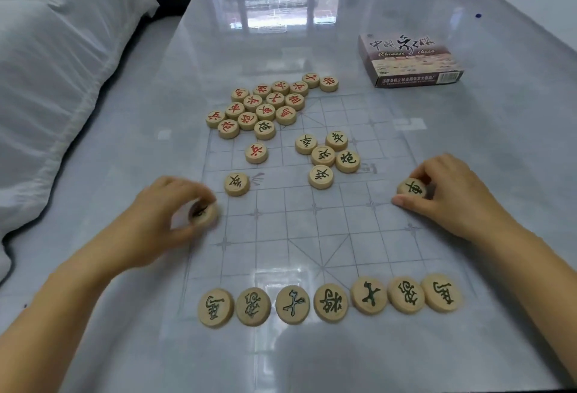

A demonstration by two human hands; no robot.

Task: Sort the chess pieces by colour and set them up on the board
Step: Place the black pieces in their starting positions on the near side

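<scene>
wooden black pieces (412, 188) pinched in both hands' fingers (406, 202).

The brown cardboard box (409, 61) at the upper right carries brushed Chinese characters above the English words "Chinese chess"; the small print along its front edge is too fine to read. The row of seven round pale wooden discs (331, 302) along the bottom bears dark characters, 士 among them, while the cluster of red-inked wooden discs (265, 105) above centre shows 兵, 車 and 炮. The dark-inked disc (412, 189) pinched in the right hand (446, 195) reads 車, and the blurred disc (203, 213) in the left hand (165, 214) cannot be read.
</scene>
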